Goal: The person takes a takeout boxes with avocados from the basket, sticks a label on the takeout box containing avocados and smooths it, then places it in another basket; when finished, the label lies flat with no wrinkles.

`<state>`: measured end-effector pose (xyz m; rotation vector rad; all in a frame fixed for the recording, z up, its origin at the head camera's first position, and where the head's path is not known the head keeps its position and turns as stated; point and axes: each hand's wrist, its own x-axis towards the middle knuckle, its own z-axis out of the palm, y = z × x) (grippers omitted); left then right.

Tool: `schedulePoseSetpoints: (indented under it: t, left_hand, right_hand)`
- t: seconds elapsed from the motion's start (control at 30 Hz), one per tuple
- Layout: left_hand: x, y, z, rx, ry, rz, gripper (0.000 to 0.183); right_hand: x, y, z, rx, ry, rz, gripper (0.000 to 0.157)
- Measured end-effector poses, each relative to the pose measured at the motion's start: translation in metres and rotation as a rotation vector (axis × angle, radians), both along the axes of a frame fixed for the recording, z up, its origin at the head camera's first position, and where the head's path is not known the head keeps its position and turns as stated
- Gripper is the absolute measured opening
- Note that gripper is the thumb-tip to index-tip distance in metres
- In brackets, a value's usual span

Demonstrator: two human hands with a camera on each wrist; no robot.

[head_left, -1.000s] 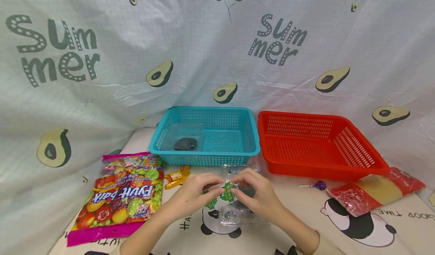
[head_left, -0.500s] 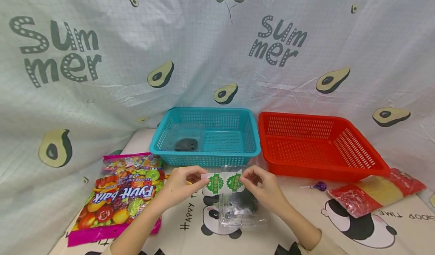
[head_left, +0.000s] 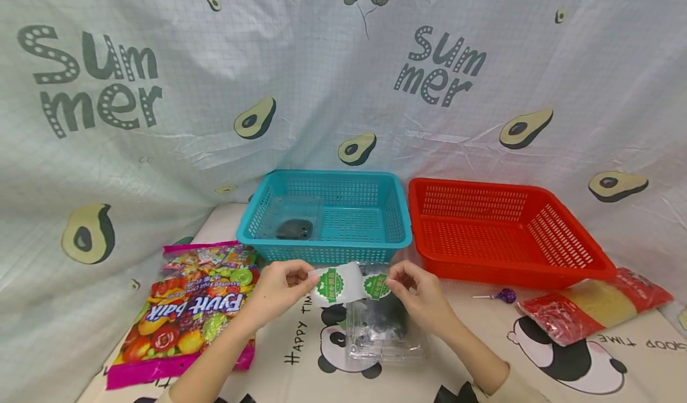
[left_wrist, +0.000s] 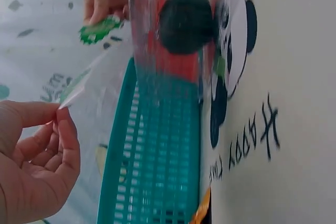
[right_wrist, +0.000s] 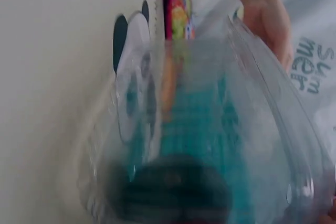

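My left hand (head_left: pixel 280 290) pinches the left end of a white backing strip (head_left: pixel 351 282) that bears a green scalloped sticker (head_left: pixel 330 285). My right hand (head_left: pixel 424 298) pinches a second green sticker (head_left: pixel 377 286) at the strip's right end. In the left wrist view that sticker (left_wrist: pixel 98 30) stands out past the bent backing strip (left_wrist: pixel 97 80), its jagged edge exposed. Below and behind the hands, a clear plastic box (head_left: pixel 387 350) holding a dark oval thing (head_left: pixel 382 319) sits on the table. The box (right_wrist: pixel 210 59) fills much of the right wrist view.
At the back stand a blue basket (head_left: pixel 324 251), with another clear box (head_left: pixel 268 227) inside, and a red basket (head_left: pixel 510 273). A fruit candy bag (head_left: pixel 188 313) lies left. A lollipop (head_left: pixel 506 295) and a red-and-yellow packet (head_left: pixel 590 304) lie right.
My hands were close together around the stickers, then drew apart, stretching the strip between them. Since then the strip has bent, and the right sticker has tilted in my right fingers.
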<state>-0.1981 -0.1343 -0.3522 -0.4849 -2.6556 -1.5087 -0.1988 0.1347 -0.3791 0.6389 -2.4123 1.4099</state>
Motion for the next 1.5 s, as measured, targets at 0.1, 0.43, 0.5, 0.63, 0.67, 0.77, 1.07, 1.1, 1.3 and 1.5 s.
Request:
schedulePoseSetpoints:
  t: [0.1,0.43,0.5,0.63,0.67,0.77,1.07,1.1,1.3,1.5]
  left_hand:
    - [-0.002,-0.011,0.001,0.03,-0.056,0.069,0.019]
    - [-0.005,-0.047,-0.03,-0.314,-0.088,0.231,0.018]
    - [-0.004,-0.05,-0.037,-0.369,-0.123,0.223,0.02]
    - [-0.002,-0.05,-0.044,-0.454,-0.132,0.175,0.025]
    - [-0.002,-0.049,-0.044,-0.475,-0.122,0.162,0.026]
    - [0.0,-0.047,-0.046,-0.532,-0.091,0.115,0.028]
    - [-0.001,-0.041,-0.037,-0.637,0.031,0.099,0.025]
    - [-0.001,-0.039,-0.034,-0.637,0.059,0.106,0.024]
    - [-0.007,-0.01,-0.012,-0.469,0.191,0.035,0.017]
    - [-0.009,0.038,-0.009,-0.275,0.271,-0.145,0.023]
  right_hand:
    - [-0.001,0.007,0.004,-0.057,-0.081,-0.039,0.009]
    - [-0.003,0.027,0.001,-0.091,-0.211,-0.067,0.014]
    - [-0.004,0.03,0.0,-0.094,-0.213,-0.06,0.014]
    - [-0.005,0.034,-0.004,-0.104,-0.23,-0.045,0.016]
    - [-0.006,0.035,-0.005,-0.106,-0.232,-0.04,0.016]
    - [-0.007,0.036,-0.007,-0.117,-0.24,-0.022,0.017]
    - [-0.005,0.036,-0.004,-0.119,-0.264,-0.007,0.018]
    - [-0.005,0.035,-0.003,-0.115,-0.266,-0.005,0.017]
    - [-0.001,0.024,0.006,-0.094,-0.256,0.059,0.016]
    - [-0.001,0.014,0.009,-0.088,-0.276,0.134,0.017]
